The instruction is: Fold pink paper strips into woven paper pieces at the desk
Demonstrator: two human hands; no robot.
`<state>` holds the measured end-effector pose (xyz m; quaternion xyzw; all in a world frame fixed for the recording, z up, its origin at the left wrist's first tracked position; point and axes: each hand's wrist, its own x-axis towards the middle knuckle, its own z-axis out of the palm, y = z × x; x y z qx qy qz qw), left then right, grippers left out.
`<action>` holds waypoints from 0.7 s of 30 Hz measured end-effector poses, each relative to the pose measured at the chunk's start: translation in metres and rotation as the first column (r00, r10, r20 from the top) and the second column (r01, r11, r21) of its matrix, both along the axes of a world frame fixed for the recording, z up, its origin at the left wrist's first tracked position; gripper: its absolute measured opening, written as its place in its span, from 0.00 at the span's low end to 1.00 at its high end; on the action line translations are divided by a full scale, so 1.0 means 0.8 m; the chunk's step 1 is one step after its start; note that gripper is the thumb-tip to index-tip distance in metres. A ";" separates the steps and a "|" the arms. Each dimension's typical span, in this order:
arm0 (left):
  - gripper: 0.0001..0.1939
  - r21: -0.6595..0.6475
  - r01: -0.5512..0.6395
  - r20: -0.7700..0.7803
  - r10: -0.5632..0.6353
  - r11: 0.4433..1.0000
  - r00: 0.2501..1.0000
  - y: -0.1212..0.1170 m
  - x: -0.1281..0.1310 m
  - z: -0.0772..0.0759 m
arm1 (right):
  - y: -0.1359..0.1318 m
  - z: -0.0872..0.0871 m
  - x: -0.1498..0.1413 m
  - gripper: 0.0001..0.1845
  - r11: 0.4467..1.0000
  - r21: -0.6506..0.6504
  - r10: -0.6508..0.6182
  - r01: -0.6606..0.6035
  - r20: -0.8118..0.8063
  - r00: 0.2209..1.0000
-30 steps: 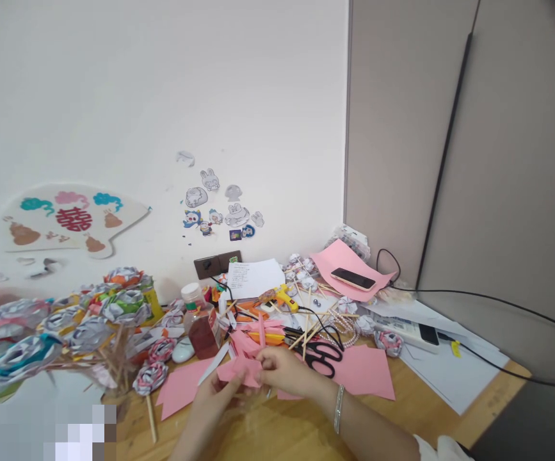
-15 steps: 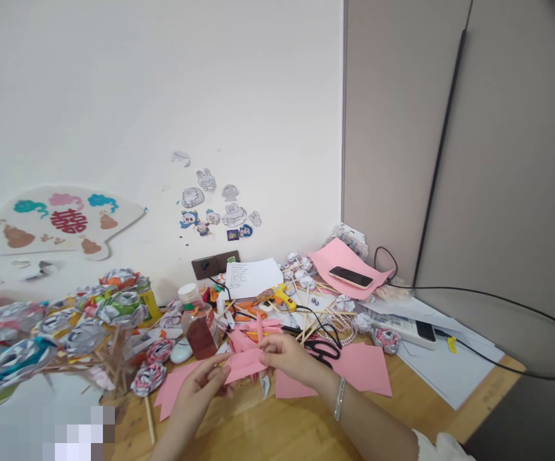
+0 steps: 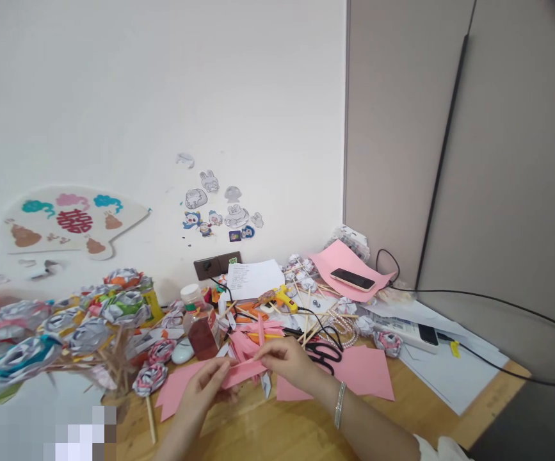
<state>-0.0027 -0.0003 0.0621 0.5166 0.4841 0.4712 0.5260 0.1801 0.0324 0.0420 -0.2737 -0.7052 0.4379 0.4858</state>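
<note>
A narrow folded strip of pink paper (image 3: 243, 374) stretches between my two hands, just above the front of the wooden table. My left hand (image 3: 206, 384) pinches its left end, thumb on top. At the other end my right hand (image 3: 281, 360) grips it between thumb and fingers; a silvery bracelet (image 3: 339, 404) circles that wrist. Behind the strip lie more pink paper pieces (image 3: 242, 342), partly covered by it. Flat pink sheets (image 3: 363, 371) rest to the right of my right hand, and another pink sheet (image 3: 175, 387) is beside my left hand.
Black-handled scissors (image 3: 325, 356) and a yellow glue gun (image 3: 285, 298) with its cord lie behind my right hand. A jar of reddish liquid (image 3: 203, 330) stands at centre-left. Several paper flowers on sticks (image 3: 89, 333) crowd the left. A phone (image 3: 353, 278) lies on pink paper at the back.
The pink paper between my hands has gone from a wider piece to a narrow folded strip. My left hand has moved slightly left, then back toward the strip; both hands still hold it.
</note>
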 end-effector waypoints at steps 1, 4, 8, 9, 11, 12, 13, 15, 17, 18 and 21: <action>0.15 -0.013 0.012 -0.038 -0.012 1.000 0.999 0.001 0.001 -0.001 | 0.000 0.000 0.001 0.09 0.999 0.036 -0.016 0.015 0.036 0.999; 0.15 -0.006 0.027 -0.120 -0.027 1.000 0.992 0.003 0.002 -0.003 | 0.000 0.002 0.004 0.10 0.997 0.073 -0.048 0.040 0.116 0.992; 0.15 0.066 0.049 -0.194 -0.035 0.997 0.980 0.002 0.003 -0.004 | -0.001 0.005 0.007 0.13 1.000 0.020 0.014 -0.017 0.141 0.990; 0.15 0.083 0.053 -0.214 -0.034 0.995 0.976 0.001 0.004 -0.004 | -0.001 0.004 0.007 0.12 0.999 0.024 0.020 -0.024 0.152 0.988; 0.14 0.109 0.055 -0.251 -0.026 0.992 0.968 0.000 0.005 -0.004 | 0.002 -0.002 0.004 0.10 0.999 0.040 0.007 -0.015 0.194 0.981; 0.14 0.121 0.055 -0.269 -0.020 0.991 0.963 0.000 0.005 -0.005 | 0.003 -0.006 0.002 0.10 0.999 0.037 -0.007 -0.001 0.217 0.976; 0.14 0.130 0.054 -0.285 -0.015 0.990 0.958 0.000 0.005 -0.005 | 0.005 -0.010 -0.001 0.10 1.000 0.026 -0.014 0.008 0.234 0.972; 0.14 0.149 0.054 -0.315 -0.005 0.987 0.949 0.000 0.005 -0.007 | 0.007 -0.016 -0.004 0.09 1.000 -0.006 -0.015 0.017 0.239 0.971; 0.13 0.163 0.056 -0.334 0.002 0.985 0.943 0.001 0.005 -0.007 | 0.008 -0.019 -0.006 0.09 0.999 -0.031 -0.016 0.024 0.229 0.973; 0.13 0.166 0.056 -0.338 0.004 0.985 0.941 0.001 0.006 -0.007 | 0.008 -0.018 -0.006 0.09 0.999 -0.038 -0.019 0.028 0.224 0.974; 0.13 0.164 0.047 -0.347 0.013 0.985 0.938 0.000 0.006 -0.006 | 0.006 -0.015 -0.005 0.08 0.998 -0.062 0.002 0.012 0.206 0.979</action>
